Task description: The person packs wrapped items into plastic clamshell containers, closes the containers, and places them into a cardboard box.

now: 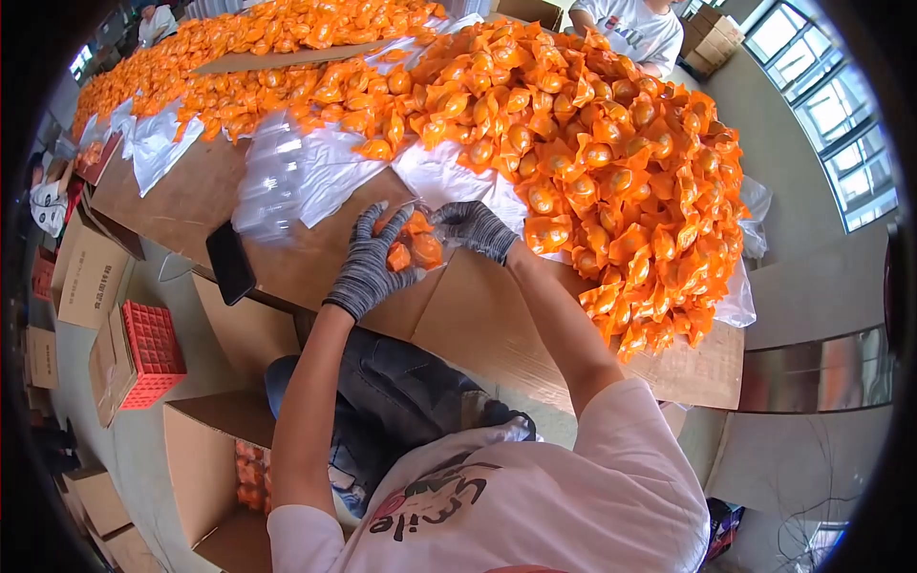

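Observation:
Between my hands, above the wooden table, is a clear plastic pack with a few orange-wrapped pieces in it. My left hand, in a grey striped knit glove, curls round its left side and underside. With the same kind of glove on, my right hand closes its fingers on the pack's upper right edge. Glare and the gloves hide whether the pack is a tray or a bag. A large heap of orange-wrapped round pieces lies just right of my right hand.
Clear ridged plastic trays are stacked left of my hands, with a black phone at the table edge. Below stands an open carton holding orange packs. A red crate is on the floor. Another person is across the heap.

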Action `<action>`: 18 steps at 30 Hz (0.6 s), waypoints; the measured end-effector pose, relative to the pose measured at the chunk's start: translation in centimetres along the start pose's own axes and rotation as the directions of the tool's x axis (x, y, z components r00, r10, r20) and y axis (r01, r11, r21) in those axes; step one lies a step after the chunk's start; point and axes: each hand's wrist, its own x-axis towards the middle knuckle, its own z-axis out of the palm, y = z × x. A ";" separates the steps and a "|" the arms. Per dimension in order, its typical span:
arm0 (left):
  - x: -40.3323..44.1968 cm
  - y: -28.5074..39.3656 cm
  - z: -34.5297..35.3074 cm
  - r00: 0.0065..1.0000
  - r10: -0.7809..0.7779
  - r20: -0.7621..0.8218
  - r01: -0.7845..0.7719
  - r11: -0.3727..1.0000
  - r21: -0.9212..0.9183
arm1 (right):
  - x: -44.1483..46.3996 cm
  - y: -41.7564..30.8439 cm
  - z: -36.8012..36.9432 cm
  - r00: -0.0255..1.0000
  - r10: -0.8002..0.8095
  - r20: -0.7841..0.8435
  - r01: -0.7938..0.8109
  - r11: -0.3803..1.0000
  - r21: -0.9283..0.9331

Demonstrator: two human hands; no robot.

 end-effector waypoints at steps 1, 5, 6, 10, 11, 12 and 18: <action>-0.2 0.2 -0.1 1.000 -0.007 0.012 0.007 1.000 0.011 | -0.5 -0.2 0.0 1.000 0.003 -0.001 -0.003 1.000 0.002; -0.1 -2.1 1.4 0.987 0.151 -0.054 -0.145 0.984 0.106 | -2.6 -3.2 -0.1 0.985 0.159 0.069 -0.173 0.899 0.402; 0.0 -2.2 1.2 0.983 0.176 -0.062 -0.170 0.981 0.092 | -2.0 -1.9 -0.4 0.991 0.125 0.056 -0.137 0.902 0.409; -0.5 -1.7 0.8 0.989 0.145 -0.038 -0.140 0.985 0.103 | -0.3 -1.4 0.6 0.971 0.233 -0.046 -0.217 0.950 0.225; -0.3 -1.5 0.6 0.991 0.133 -0.023 -0.130 0.985 0.117 | 0.4 -0.7 0.2 0.966 0.258 -0.022 -0.247 0.944 0.219; -0.3 -1.6 0.5 0.993 0.115 0.001 -0.114 0.987 0.110 | 0.2 -1.4 0.9 0.962 0.264 -0.068 -0.243 0.944 0.224; -0.3 -1.1 0.1 0.995 0.098 0.028 -0.101 0.988 0.119 | 0.8 0.3 1.1 0.951 0.241 -0.192 -0.218 0.967 0.134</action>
